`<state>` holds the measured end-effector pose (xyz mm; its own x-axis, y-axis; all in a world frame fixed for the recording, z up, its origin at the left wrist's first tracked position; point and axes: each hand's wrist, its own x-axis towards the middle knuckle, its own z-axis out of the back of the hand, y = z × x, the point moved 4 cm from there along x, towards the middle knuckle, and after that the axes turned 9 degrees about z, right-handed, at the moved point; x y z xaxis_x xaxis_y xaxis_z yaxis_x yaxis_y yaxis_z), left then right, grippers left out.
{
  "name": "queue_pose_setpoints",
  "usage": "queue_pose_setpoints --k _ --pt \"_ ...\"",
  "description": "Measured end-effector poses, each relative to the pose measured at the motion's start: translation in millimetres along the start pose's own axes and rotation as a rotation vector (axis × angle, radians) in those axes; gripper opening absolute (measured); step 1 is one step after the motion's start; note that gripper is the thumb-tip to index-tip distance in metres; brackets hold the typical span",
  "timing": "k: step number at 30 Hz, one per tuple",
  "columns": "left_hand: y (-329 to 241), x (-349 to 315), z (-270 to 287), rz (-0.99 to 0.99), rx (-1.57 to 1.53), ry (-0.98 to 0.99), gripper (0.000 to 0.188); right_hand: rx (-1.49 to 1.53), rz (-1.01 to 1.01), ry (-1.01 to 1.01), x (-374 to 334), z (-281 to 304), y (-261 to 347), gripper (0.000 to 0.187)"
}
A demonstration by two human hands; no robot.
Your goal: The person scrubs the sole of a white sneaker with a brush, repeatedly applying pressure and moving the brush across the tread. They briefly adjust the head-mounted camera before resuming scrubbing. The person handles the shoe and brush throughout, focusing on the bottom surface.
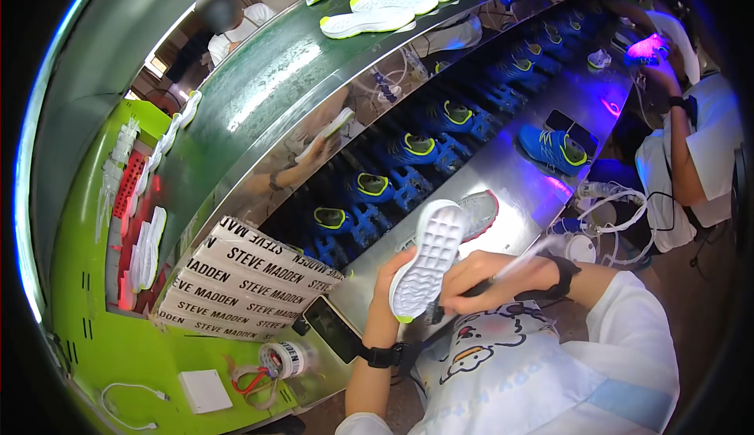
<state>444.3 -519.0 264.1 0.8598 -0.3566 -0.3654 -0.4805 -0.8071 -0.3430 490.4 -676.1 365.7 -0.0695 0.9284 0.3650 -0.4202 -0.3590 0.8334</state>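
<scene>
Left fingers (401, 260) holding white sole (428, 256), right fingers (465, 304) gripping slim tool (478, 287), blue shoe (546, 148) beyond

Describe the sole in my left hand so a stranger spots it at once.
Find the silvery ledge beside the row of blue shoes. At its near end, the left hand holds a white sole with a yellow-green tip. Unlike the other soles lying on the green belt, it is raised, blocky tread facing the camera.

Left hand (384, 279) grips, raised; right hand (476, 279) curls inward nearby.
</scene>
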Motion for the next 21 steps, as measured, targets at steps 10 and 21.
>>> queue_pose_setpoints --k 10,21 --pt "-14.7 -2.2 -34.0 0.167 0.544 -0.323 0.037 0.146 0.053 -0.161 -14.0 20.2 7.0 0.015" --pt "-53.7 -34.7 -87.3 -0.302 0.374 0.044 0.044 0.007 0.073 -0.550 -19.3 49.1 54.7 0.016"
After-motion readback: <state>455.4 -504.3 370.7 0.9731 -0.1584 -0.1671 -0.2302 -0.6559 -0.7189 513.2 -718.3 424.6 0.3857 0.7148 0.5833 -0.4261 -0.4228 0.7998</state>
